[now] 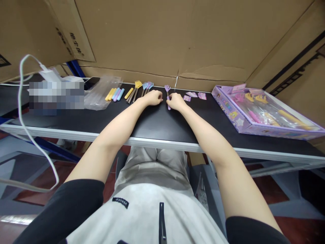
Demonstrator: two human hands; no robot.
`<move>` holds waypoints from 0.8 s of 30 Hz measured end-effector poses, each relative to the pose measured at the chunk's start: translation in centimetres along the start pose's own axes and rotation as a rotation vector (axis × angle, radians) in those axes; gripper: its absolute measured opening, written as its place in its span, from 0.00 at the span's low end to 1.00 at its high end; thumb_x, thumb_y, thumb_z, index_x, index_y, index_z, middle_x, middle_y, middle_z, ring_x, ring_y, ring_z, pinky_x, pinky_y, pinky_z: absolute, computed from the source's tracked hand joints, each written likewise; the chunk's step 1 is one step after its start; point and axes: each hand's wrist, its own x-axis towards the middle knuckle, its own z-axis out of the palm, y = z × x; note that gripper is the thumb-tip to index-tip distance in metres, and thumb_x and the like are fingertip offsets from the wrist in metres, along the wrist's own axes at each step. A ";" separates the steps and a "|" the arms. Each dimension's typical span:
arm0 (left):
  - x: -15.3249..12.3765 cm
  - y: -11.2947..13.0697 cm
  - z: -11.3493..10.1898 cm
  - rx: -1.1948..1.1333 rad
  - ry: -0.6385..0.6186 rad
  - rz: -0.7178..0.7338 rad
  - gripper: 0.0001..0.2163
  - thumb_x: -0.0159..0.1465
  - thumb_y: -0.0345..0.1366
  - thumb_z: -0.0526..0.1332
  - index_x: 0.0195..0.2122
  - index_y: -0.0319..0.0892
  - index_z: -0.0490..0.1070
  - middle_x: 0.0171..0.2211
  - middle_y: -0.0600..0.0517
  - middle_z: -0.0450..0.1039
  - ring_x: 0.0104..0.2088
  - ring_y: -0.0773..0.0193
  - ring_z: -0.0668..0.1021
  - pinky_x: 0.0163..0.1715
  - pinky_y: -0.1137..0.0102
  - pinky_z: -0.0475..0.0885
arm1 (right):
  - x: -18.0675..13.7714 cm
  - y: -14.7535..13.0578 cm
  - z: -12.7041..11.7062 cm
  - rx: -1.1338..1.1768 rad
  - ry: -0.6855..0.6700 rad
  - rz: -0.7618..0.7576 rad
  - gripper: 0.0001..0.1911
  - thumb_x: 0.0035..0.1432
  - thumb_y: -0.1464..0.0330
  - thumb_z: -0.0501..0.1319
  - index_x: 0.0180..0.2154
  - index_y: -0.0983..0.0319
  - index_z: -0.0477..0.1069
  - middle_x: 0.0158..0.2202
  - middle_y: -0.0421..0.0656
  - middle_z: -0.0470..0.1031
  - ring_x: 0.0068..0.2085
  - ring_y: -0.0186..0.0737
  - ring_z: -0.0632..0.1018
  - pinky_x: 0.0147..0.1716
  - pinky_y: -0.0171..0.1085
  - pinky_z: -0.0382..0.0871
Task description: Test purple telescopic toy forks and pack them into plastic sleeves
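Note:
My right hand point(176, 101) is closed around a purple back scratcher point(167, 88), which stands with its claw head pointing away from me and its purple handle end below my fingers. A short gap to the left, my left hand point(153, 97) rests low over the table with its fingers curled; their inside is hidden. Just beyond that hand are back scratcher heads in blue and purple point(148, 85) and yellow ones point(138, 83) on brown rods. Loose yellow, blue and purple handles point(117, 94) lie further left, with one yellow handle point(129, 93) by the rods.
Small pink-purple cards point(202, 96) lie right of my right hand. A purple display box point(236, 117) with packaged back scratchers stands at the right. Clear plastic bags point(100, 96), a blurred-out patch and a white cable point(20, 98) are on the left. Cardboard point(152, 37) walls the black table point(162, 123).

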 end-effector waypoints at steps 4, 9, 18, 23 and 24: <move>0.0 0.1 0.1 0.022 0.004 0.017 0.14 0.69 0.32 0.62 0.52 0.37 0.82 0.48 0.41 0.84 0.51 0.50 0.83 0.53 0.65 0.76 | -0.3 -0.1 -0.1 -0.045 -0.007 0.002 0.22 0.73 0.71 0.59 0.64 0.72 0.77 0.65 0.63 0.78 0.67 0.60 0.79 0.65 0.45 0.73; -0.3 0.4 -0.1 0.053 -0.015 0.013 0.13 0.71 0.32 0.61 0.53 0.37 0.81 0.50 0.40 0.84 0.53 0.50 0.83 0.53 0.65 0.75 | -0.5 -0.1 -0.4 -0.094 -0.007 0.026 0.22 0.74 0.71 0.58 0.63 0.72 0.78 0.63 0.64 0.79 0.67 0.63 0.79 0.65 0.48 0.74; -0.8 0.9 -0.5 0.055 -0.038 -0.009 0.13 0.73 0.32 0.61 0.54 0.36 0.80 0.52 0.39 0.83 0.54 0.50 0.83 0.52 0.65 0.74 | -0.4 0.1 -0.7 -0.103 0.001 0.073 0.22 0.73 0.74 0.58 0.63 0.74 0.77 0.61 0.66 0.80 0.66 0.63 0.80 0.64 0.49 0.76; -0.7 0.7 -0.3 0.040 -0.032 -0.004 0.12 0.73 0.32 0.61 0.53 0.38 0.80 0.49 0.40 0.83 0.54 0.50 0.83 0.53 0.65 0.74 | -0.7 0.2 -1.0 -0.130 -0.004 0.102 0.23 0.73 0.72 0.58 0.65 0.75 0.75 0.63 0.67 0.79 0.67 0.62 0.79 0.64 0.48 0.75; -0.6 0.7 -0.3 0.038 -0.034 -0.004 0.12 0.72 0.32 0.61 0.53 0.38 0.80 0.49 0.40 0.83 0.54 0.50 0.83 0.53 0.65 0.74 | -0.7 0.2 -1.1 -0.136 -0.005 0.105 0.24 0.73 0.72 0.58 0.65 0.75 0.75 0.63 0.67 0.78 0.67 0.62 0.79 0.64 0.48 0.75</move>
